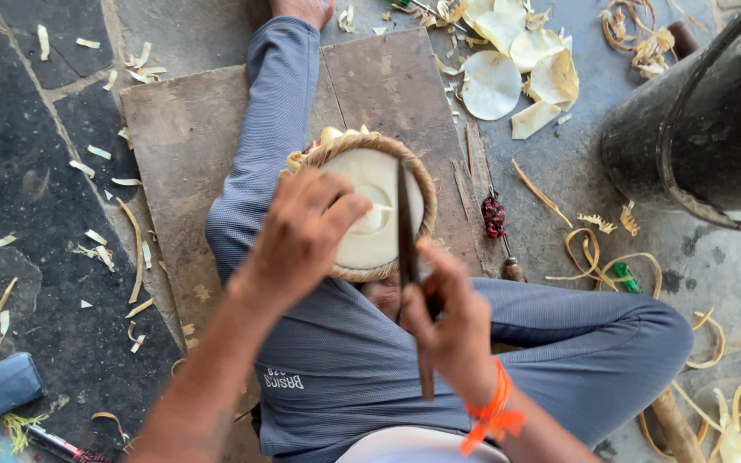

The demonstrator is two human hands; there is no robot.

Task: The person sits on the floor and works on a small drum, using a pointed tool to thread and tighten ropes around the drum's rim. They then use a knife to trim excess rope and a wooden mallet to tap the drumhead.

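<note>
Round pale disc (370, 214) with woven fibre rim, flat on knee over board; dark narrow blade (406, 225) upright across disc's right half.

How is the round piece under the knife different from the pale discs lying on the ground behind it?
The held piece has a woven brown rim; the loose discs are bare. The held piece rests on the knee under the left hand; the discs lie piled, overlapping. Both are pale and roundish.
</note>
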